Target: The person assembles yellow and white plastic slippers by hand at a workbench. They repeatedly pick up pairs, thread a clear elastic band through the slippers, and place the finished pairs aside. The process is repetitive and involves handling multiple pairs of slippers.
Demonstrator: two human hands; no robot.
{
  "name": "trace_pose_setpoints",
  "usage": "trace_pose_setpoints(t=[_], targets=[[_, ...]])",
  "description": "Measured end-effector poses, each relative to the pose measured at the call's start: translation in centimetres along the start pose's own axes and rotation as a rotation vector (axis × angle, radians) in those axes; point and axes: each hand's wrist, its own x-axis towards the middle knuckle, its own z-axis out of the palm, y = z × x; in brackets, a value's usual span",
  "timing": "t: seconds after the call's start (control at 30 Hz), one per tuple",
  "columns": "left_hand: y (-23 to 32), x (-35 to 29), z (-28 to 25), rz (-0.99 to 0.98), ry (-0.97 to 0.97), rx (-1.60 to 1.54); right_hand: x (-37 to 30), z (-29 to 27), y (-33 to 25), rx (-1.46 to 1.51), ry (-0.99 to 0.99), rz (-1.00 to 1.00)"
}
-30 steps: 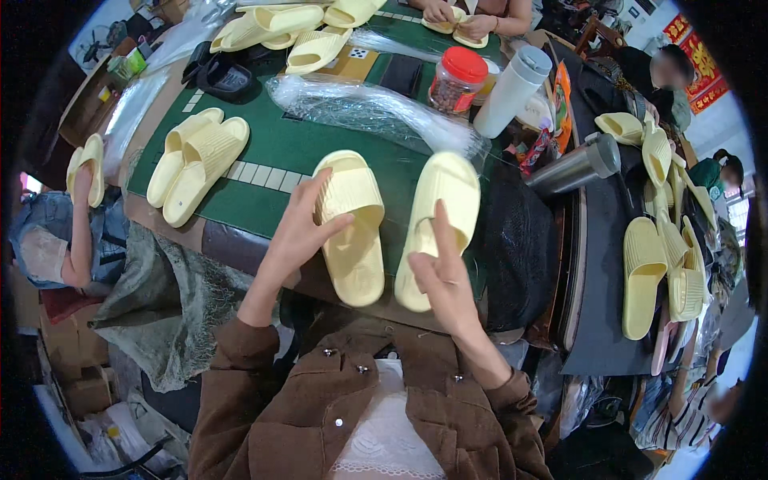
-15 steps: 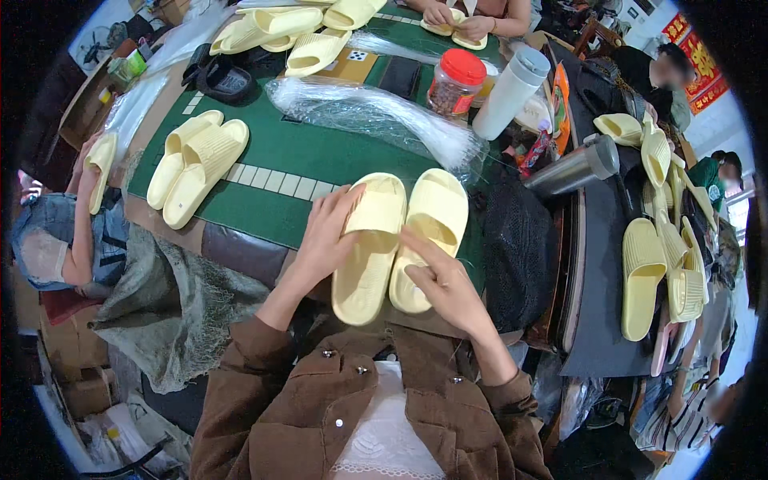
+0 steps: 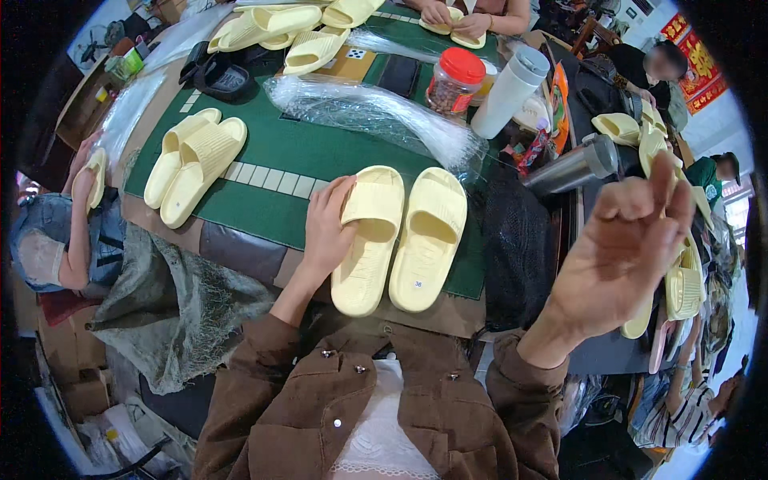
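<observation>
A pair of pale yellow ridged slides lies side by side in front of me, toes pointing away. My left hand [image 3: 330, 228] holds the left slide [image 3: 358, 280] by the outer side of its strap, fingers over the edge. Beside it the right slide [image 3: 416, 276] lies untouched, with a small white printed label on its heel. My right hand [image 3: 620, 256] is raised off to the right, palm partly turned up, some fingers bent and others stretched, nothing visible in it. Behind it is a pile of yellow slides [image 3: 682, 292], partly hidden by the hand.
Another yellow pair [image 3: 196, 168] stands at the left on the green mat [image 3: 272, 144]. Farther off are clear plastic bags [image 3: 368, 112], a red-lidded jar [image 3: 456, 80], a white bottle [image 3: 512, 92], a steel tumbler [image 3: 572, 166] and black slides [image 3: 224, 80]. Co-workers handle slides at far side and left.
My right hand has left the right slide and swung up to the right, toward the pile. A label now shows on that slide's heel. My left hand keeps its hold.
</observation>
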Motion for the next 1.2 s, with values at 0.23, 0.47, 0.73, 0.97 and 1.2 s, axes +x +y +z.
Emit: trace_pose_setpoints(t=[0.23,0.47,0.73,0.97,1.2], targets=[[-0.2,-0.5,-0.3,-0.004,0.039,0.005,-3.3,-2.2,8.4,0.026,0.363,0.359],[0.5,-0.1,0.0,-0.002,0.021,0.007,-10.0,-9.0,17.4,0.113,0.598,0.676],[0.8,-0.7,0.3,0.036,0.017,0.038,-9.0,-8.7,17.4,0.085,0.328,0.961],[1.0,-0.9,0.8,0.034,-0.027,0.042,-9.4,-8.0,16.5,0.018,0.334,0.882],[1.8,0.3,-0.1,0.055,-0.167,-0.013,-10.3,-7.5,16.1,-0.084,0.298,0.796]])
